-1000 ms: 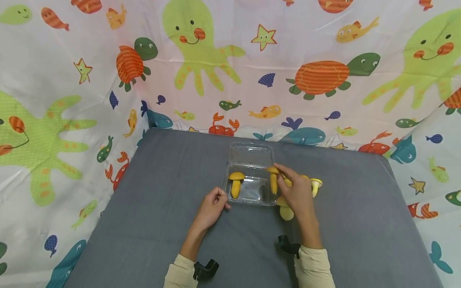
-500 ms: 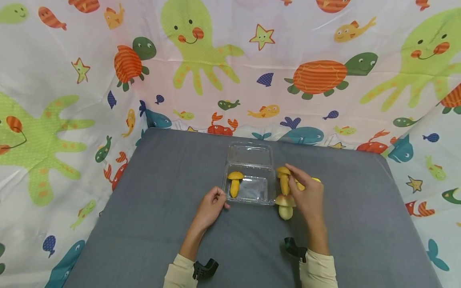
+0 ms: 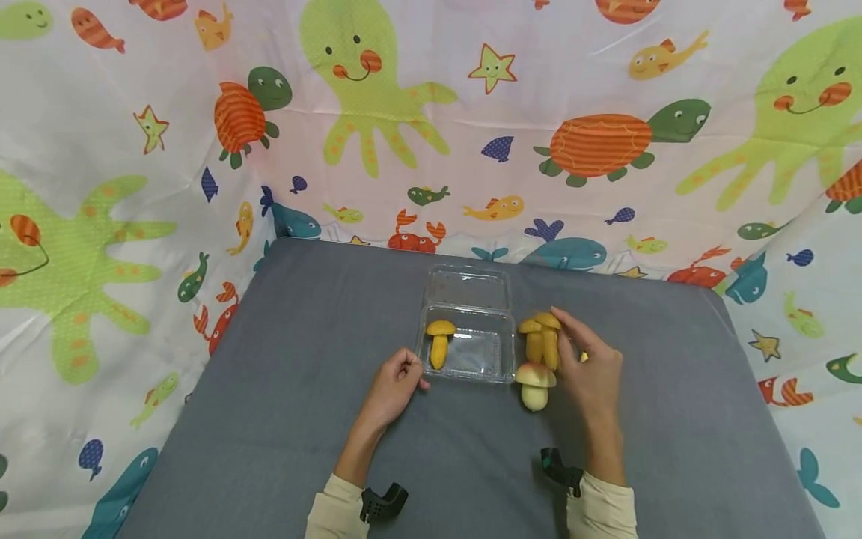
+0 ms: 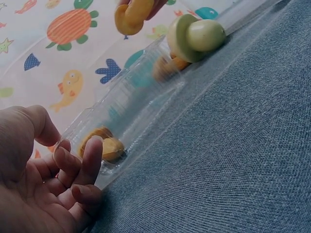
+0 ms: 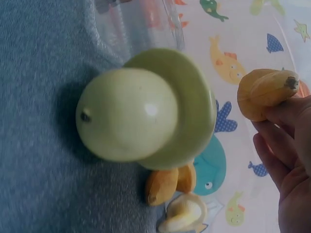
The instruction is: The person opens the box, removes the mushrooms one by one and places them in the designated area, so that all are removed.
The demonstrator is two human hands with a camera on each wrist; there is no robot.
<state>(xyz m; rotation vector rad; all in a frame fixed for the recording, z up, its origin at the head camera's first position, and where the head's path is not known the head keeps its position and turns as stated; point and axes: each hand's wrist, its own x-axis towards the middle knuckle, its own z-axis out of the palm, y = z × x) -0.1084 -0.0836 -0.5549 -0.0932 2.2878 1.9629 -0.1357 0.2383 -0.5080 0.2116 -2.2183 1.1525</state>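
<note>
My right hand [image 3: 592,370] pinches a yellow toy mushroom [image 3: 549,340] between thumb and fingers, to the right of a clear plastic clamshell box [image 3: 465,377]. In the right wrist view that mushroom [image 5: 267,92] is up off the table, stem toward the camera. Inside the box, at its left side, lies another yellow mushroom [image 3: 440,346]. The left hand [image 3: 395,388] holds the box's near left corner with curled fingers. Just below the held mushroom sits a fat mushroom [image 3: 535,389] with a pale stem, near the box's right corner.
A further yellow mushroom [image 3: 533,344] lies beside the box, partly covered by the held one. In the right wrist view a pale-stemmed yellow mushroom [image 5: 187,213] rests behind. The box's lid [image 3: 469,288] is folded back. A grey cloth [image 3: 303,359] covers the table; a printed curtain [image 3: 458,217] stands behind.
My right hand has carried the yellow mushroom rightward, from over the box's right edge to beside the other mushrooms. The left hand has stayed at the box's corner.
</note>
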